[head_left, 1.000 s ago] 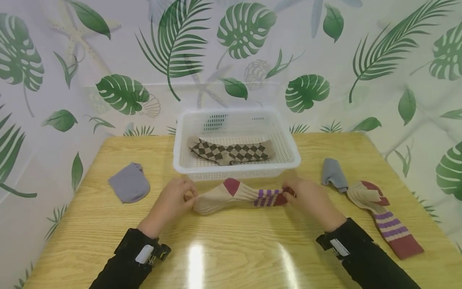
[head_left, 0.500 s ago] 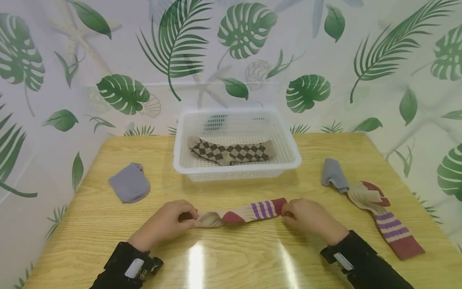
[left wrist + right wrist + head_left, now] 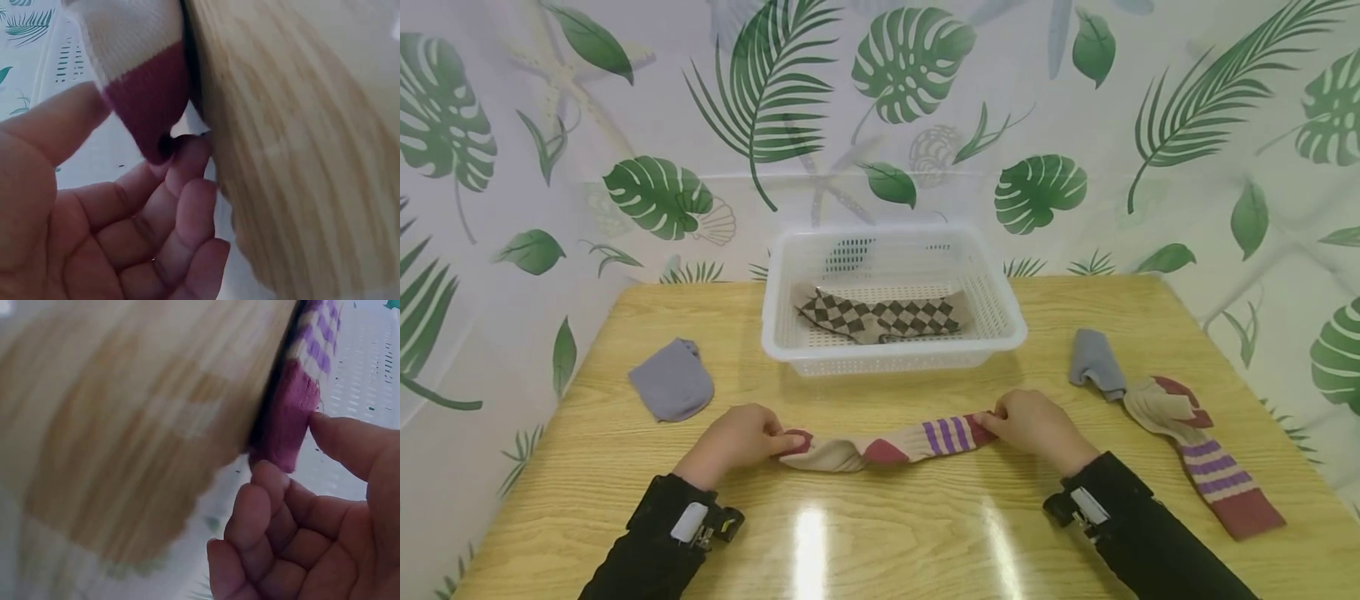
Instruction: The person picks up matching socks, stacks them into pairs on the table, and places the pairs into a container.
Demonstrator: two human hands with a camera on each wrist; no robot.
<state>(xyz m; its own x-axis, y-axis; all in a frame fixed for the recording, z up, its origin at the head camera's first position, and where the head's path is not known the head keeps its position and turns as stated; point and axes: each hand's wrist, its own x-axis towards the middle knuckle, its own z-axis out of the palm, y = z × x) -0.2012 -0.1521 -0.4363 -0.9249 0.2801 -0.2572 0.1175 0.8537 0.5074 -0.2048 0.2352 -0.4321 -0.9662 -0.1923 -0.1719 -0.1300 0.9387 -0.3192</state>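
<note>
A cream sock (image 3: 835, 456) with maroon toe, heel and cuff and purple stripes stretches sideways between both hands, low over the table (image 3: 895, 533). My left hand (image 3: 741, 442) pinches its maroon toe (image 3: 150, 100). At the other end my right hand (image 3: 1037, 425) pinches the maroon cuff (image 3: 287, 419), close to the purple stripes. A matching sock (image 3: 1213, 467) lies at the right, its toe end bent over. Fingers and thumb hide parts of both ends of the held sock.
Behind the hands stands a white plastic basket (image 3: 895, 357) with brown checkered socks (image 3: 880, 318) inside. One grey sock (image 3: 672, 381) lies folded at the left, another grey sock (image 3: 1095, 362) at the right, touching the striped one. A leaf-patterned wall covering (image 3: 820, 100) rises behind the table.
The sock came down toward the front and its twist eased, so the maroon toe shows. My left hand shifted its hold at the toe end; my right hand stays at the cuff.
</note>
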